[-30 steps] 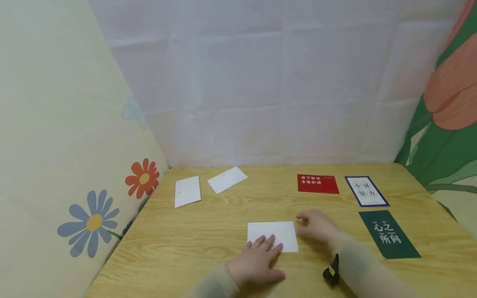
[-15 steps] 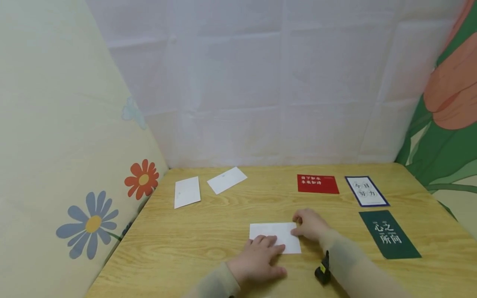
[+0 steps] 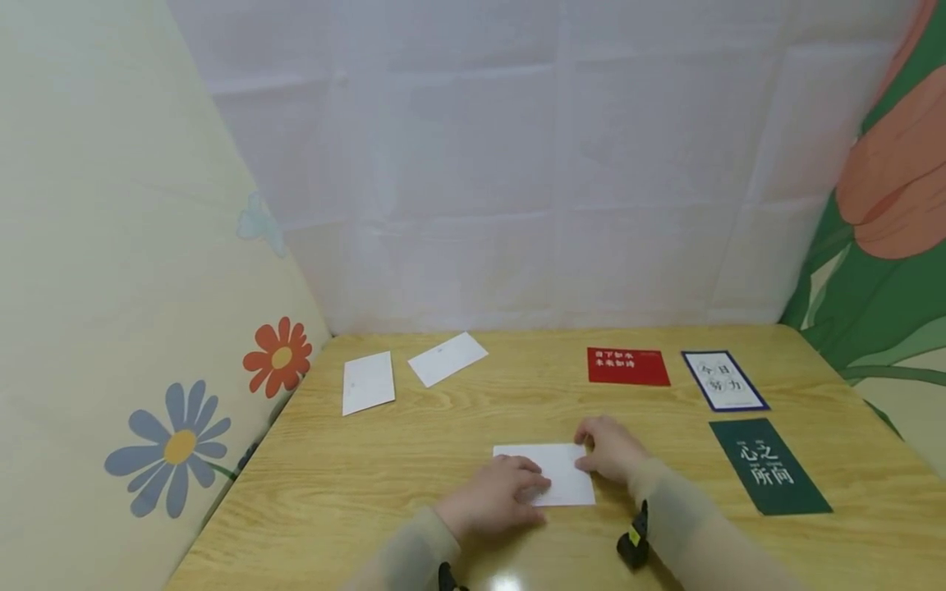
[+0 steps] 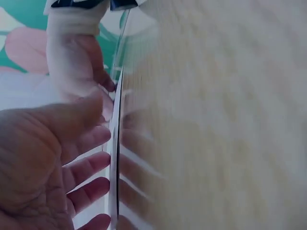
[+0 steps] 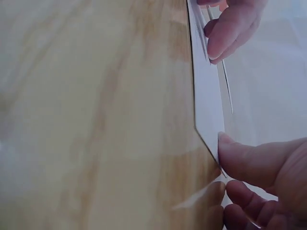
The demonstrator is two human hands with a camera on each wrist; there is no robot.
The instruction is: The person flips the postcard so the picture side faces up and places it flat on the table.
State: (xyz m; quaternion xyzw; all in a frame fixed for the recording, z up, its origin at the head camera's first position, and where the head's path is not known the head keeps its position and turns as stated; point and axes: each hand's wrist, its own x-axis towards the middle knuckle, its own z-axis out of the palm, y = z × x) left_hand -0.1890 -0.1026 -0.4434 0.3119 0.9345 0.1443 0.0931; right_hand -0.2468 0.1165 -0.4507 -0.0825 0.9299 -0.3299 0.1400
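Observation:
A white card [image 3: 565,476] lies face-down-looking and blank on the wooden table, between both hands. My left hand [image 3: 498,492] rests over the card's left part with its fingers loosely bent, the fingertips touching its surface. At the card's right edge, my right hand [image 3: 612,450] pinches it, the thumb on top and the other fingers curled at the edge. In the right wrist view the thumb [image 5: 244,158] presses near the corner of the card [image 5: 208,96]. From the left wrist, the card shows edge-on as a thin strip [image 4: 114,163], several fingertips against it.
Two white cards [image 3: 368,383] lie at the table's back left. At the right are a red card [image 3: 628,373], a blue-bordered white card [image 3: 727,394] and a dark green card [image 3: 798,488], all with printed characters. Fabric panels stand around the wooden table [image 3: 355,492].
My right hand has moved left onto the card's right edge and taken hold of it. The card has shifted slightly right, and my left hand has drawn a little left with its fingers bending.

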